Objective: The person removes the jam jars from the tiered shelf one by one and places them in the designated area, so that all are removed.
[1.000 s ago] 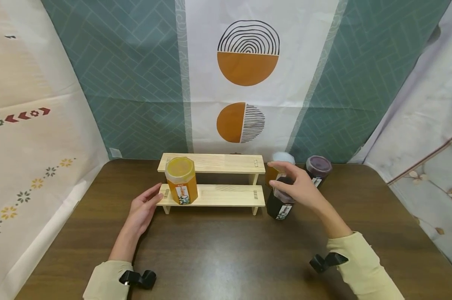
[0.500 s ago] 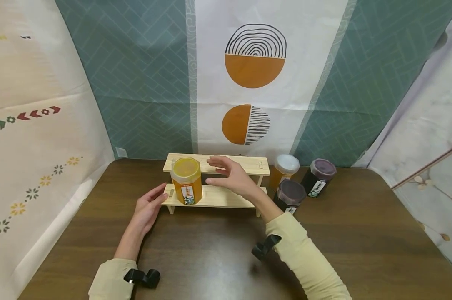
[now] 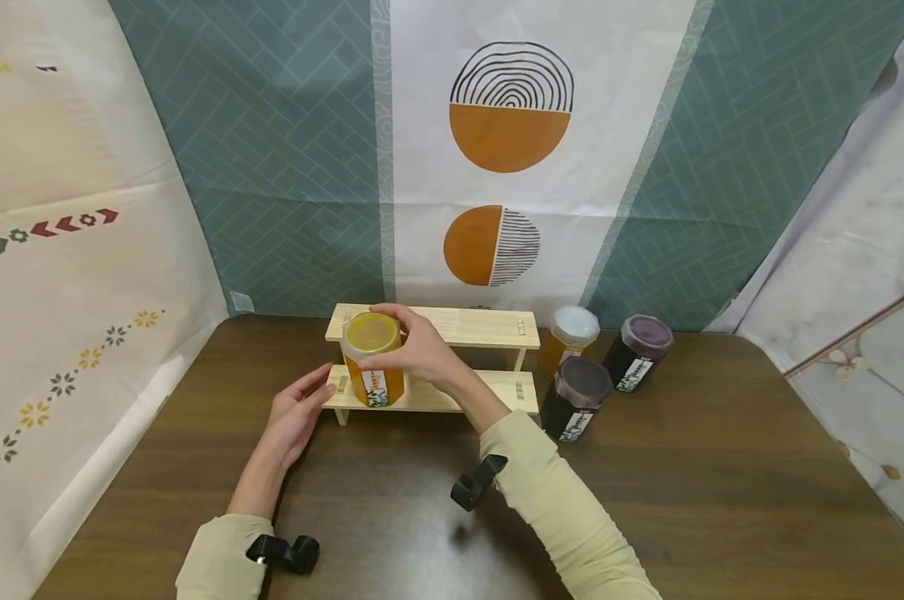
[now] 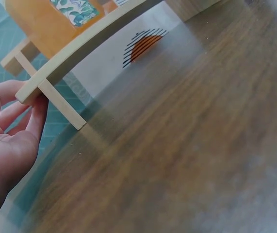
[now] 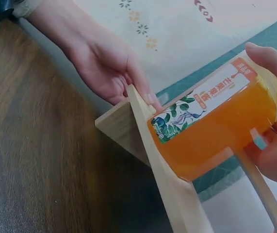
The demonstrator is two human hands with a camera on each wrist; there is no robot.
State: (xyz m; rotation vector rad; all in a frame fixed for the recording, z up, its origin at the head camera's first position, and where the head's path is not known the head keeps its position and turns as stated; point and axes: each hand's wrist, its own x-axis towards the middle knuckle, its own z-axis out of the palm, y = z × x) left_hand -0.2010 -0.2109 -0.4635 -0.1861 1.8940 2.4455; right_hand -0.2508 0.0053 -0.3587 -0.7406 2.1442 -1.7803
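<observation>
A two-step wooden shelf (image 3: pixel 481 325) stands on the table, and an orange jam jar (image 3: pixel 377 385) with a yellow lid sits upright at the left of its lower step. My right hand (image 3: pixel 422 350) grips this jar near the top, thumb at the front and fingers behind. In the right wrist view the jar (image 5: pixel 206 141) shows its leafy label, its base at the lower board. My left hand (image 3: pixel 290 423) pinches the left end of the lower step. The left wrist view shows that hand (image 4: pixel 12 131) with fingers under the board (image 4: pixel 89 46).
Right of the shelf stand an orange jar (image 3: pixel 560 354) with a white lid and two dark jars, one nearer (image 3: pixel 574 408) and one farther right (image 3: pixel 633 358). The brown table (image 3: pixel 392 500) reaches back to a patterned cloth (image 3: pixel 309 167).
My right hand has moved left from the nearer dark jar, across the shelf, and now grips the orange jar. My left hand stays on the shelf end.
</observation>
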